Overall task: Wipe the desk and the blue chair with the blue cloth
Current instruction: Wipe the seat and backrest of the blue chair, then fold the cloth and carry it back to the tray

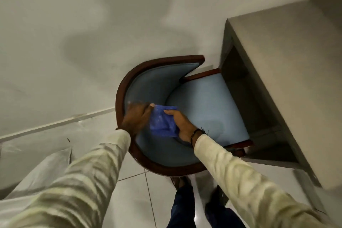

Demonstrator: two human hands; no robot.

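A blue chair with a curved dark wooden frame stands below me, its seat partly tucked under the grey desk on the right. The blue cloth is bunched against the inside of the chair's padded backrest. My right hand grips the cloth from the right. Motion-blurred, my left hand pinches the cloth's left edge near the wooden rim. Both arms wear pale long sleeves.
A plain light wall fills the upper view, with a white baseboard on the left. Pale bedding or a cushion lies at the lower left. My legs and feet stand on the glossy tiled floor behind the chair.
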